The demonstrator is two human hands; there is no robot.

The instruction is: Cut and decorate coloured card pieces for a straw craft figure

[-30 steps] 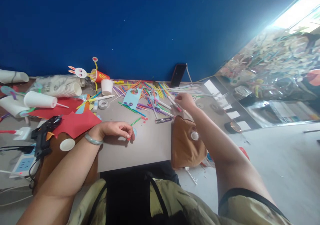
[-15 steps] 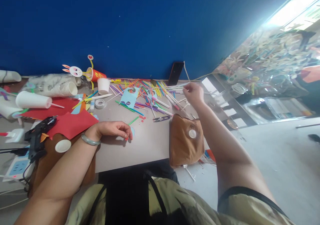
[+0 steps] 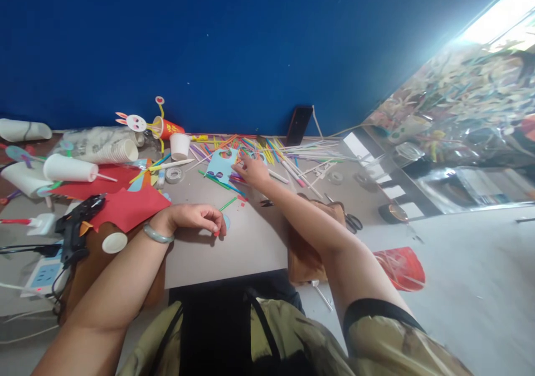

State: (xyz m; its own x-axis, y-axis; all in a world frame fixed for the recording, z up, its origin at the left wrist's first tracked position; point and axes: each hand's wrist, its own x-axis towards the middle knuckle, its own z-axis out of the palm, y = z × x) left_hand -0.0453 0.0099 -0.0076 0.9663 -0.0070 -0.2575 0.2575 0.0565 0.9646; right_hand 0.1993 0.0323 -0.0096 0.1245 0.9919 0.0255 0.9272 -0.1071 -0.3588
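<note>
My left hand [image 3: 199, 218] rests low over the table, its fingers pinched around a small red piece [image 3: 216, 233]. Beneath those fingertips lies a light blue paper disc [image 3: 226, 221], partly covered. My right hand [image 3: 254, 171] is stretched forward over a pile of coloured sticks [image 3: 271, 153], fingers apart and pointing down. Right beside its fingers is a light blue sheet with round cut-outs [image 3: 219, 163]; whether they touch it, I cannot tell. A green stick [image 3: 228, 204] and a few red scraps [image 3: 241, 200] lie between my hands. Small dark snips [image 3: 266, 203] show under my right wrist.
Red paper [image 3: 129, 206], a black glue gun [image 3: 77, 225] and white paper cups [image 3: 71, 168] crowd the left. A rabbit figure on a red cup [image 3: 167, 128] and a phone [image 3: 299, 125] stand at the back. A brown cloth bundle [image 3: 303, 256] and scissors [image 3: 353, 223] are under or beside my right arm.
My right hand has moved left, from the white sticks near the phone to the coloured sticks by the blue sheet. My left hand keeps its pinch. The view has shifted slightly.
</note>
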